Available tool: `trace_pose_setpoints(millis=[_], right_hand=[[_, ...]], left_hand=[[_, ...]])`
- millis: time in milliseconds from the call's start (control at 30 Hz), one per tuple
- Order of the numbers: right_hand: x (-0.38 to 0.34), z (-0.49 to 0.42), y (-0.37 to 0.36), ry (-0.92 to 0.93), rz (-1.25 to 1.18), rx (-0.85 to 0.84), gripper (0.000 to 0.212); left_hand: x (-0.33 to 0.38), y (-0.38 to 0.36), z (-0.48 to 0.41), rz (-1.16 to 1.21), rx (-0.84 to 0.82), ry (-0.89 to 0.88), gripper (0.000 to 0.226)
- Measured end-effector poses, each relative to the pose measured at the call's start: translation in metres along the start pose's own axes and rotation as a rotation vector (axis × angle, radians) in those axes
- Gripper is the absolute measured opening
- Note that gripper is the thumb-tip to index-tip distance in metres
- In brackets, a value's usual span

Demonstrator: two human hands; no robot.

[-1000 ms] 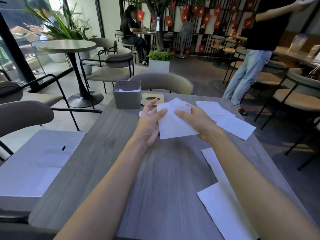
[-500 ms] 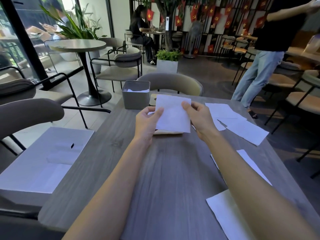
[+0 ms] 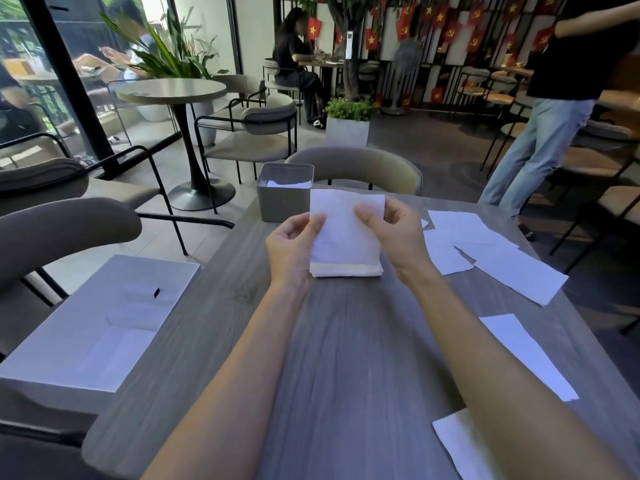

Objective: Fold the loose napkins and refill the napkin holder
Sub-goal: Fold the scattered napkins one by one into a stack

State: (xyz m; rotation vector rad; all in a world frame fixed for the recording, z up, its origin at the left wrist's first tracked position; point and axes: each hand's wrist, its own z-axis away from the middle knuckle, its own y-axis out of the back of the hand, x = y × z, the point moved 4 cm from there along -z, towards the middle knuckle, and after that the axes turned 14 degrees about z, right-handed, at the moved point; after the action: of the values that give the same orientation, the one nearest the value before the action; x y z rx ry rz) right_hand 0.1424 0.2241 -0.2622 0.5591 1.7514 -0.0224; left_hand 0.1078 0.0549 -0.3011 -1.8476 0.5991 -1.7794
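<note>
A white folded napkin (image 3: 344,233) stands upright over the grey wooden table (image 3: 346,358), its lower edge resting on a small stack of folded napkins (image 3: 346,270). My left hand (image 3: 292,245) pinches its left edge and my right hand (image 3: 394,233) pinches its right edge. The grey square napkin holder (image 3: 282,199) stands just behind and to the left, with white napkins showing inside. Several loose unfolded napkins (image 3: 491,251) lie spread on the table to the right, and others (image 3: 530,355) lie nearer the front right.
A white open box (image 3: 93,327) sits on a chair seat at the left table edge. A padded chair (image 3: 360,169) stands across the table. More chairs and a round table (image 3: 173,91) are at the left. A person in jeans (image 3: 540,140) stands at the right.
Both hands lifted the napkin off the table and turned it upright, then drew it back toward me onto the small stack. The view shifted slightly closer.
</note>
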Motion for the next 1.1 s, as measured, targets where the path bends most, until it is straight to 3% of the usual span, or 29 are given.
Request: trace_pose_setpoints(millis=[233,333,533,667,767,867,1000,1100], right_hand=[[-0.003,0.005,-0.002,0.021,0.051,-0.354,0.027],[-0.006,0.008,-0.002,0.058,0.074,-0.421,0.026],[-0.005,0.009,-0.007,0.054,0.176,-0.43,0.034],[0.0,0.004,-0.006,-0.094,0.044,-0.357,0.054],[0.003,0.0,0.0,-0.185,-0.075,-0.244,0.053],[0.001,0.0,0.005,-0.129,0.014,-0.192,0.047],[0.001,-0.005,0.003,-0.041,0.125,-0.131,0.075],[0.002,-0.006,0.004,-0.005,0.125,-0.106,0.075]], left_hand=[[0.0,-0.004,0.0,-0.017,-0.031,-0.013,0.024],[-0.001,-0.005,0.002,-0.046,-0.046,-0.004,0.026],[-0.002,-0.001,-0.002,-0.034,-0.053,0.02,0.03],[-0.004,-0.002,-0.003,-0.037,-0.104,0.045,0.03],[-0.004,-0.004,0.0,-0.055,-0.124,0.04,0.031],[-0.003,-0.005,0.0,-0.082,-0.105,0.034,0.032],[0.0,-0.005,0.001,-0.132,-0.08,0.006,0.028],[0.003,-0.003,0.001,-0.12,-0.067,-0.03,0.027]])
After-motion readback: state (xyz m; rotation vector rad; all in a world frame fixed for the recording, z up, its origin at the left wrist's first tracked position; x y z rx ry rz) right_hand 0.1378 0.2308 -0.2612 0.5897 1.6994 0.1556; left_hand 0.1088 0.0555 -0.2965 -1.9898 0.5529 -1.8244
